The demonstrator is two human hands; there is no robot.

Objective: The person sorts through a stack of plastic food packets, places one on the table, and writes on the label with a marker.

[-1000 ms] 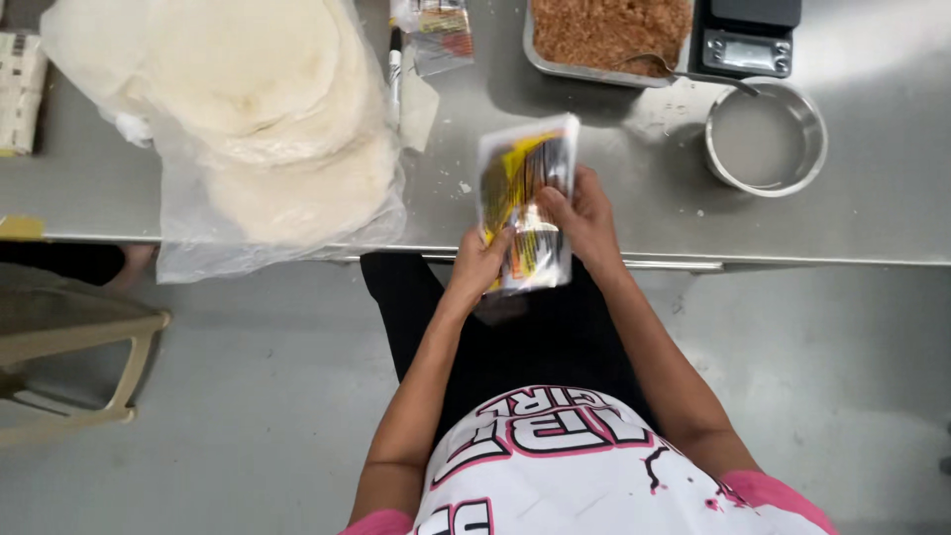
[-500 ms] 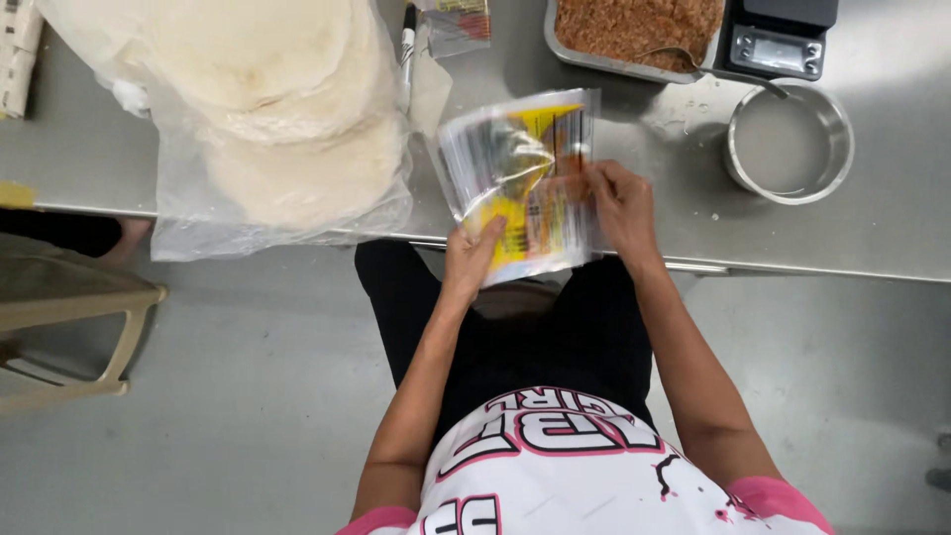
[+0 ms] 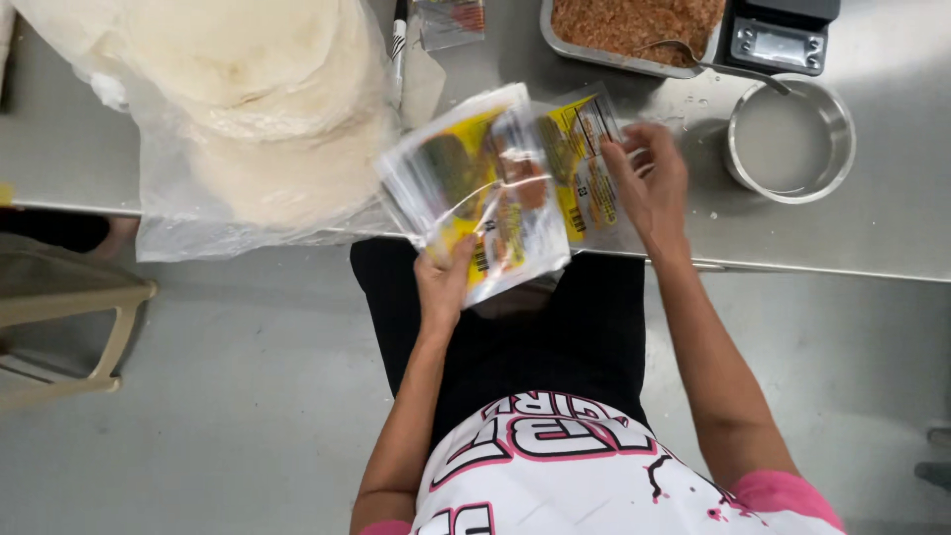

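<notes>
Over the steel table [image 3: 872, 238], both hands' grip fans printed pouches [image 3: 485, 193]

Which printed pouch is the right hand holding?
The right hand holds the single pouch lying over the steel table; the fanned stack sits in the left hand.

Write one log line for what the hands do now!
left hand: holds bag stack | right hand: pulls one bag off | table: tortillas, bowl

flatbreads in plastic bag [image 3: 248, 109] | tray of ground filling [image 3: 634, 30] | scale [image 3: 778, 35] | metal ring [image 3: 790, 141] | stool [image 3: 59, 327]
</notes>
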